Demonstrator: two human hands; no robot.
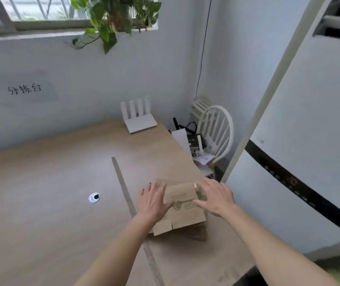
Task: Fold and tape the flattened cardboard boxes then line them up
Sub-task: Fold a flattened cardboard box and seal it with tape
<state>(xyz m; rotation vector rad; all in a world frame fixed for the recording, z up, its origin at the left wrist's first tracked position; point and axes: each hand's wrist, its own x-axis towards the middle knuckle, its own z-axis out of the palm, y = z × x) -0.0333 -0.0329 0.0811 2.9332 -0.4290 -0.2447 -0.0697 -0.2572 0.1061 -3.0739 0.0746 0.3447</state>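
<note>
A brown cardboard box [183, 215] with dark print lies on the wooden table [41, 203] near its right edge, blurred by motion. My left hand [154, 201] is on the box's left side with its fingers spread and straight. My right hand [214, 197], with a ring on one finger, lies over the box's right side, fingers extended. Whether the box is flat or partly raised I cannot tell. No tape is in view.
A white router [138, 118] stands at the table's far edge by the wall. A round cable hole [94, 197] sits left of the box, and a grey seam [123, 188] runs across the table. A white chair [212, 137] with clutter and a tall air conditioner [299, 141] stand to the right.
</note>
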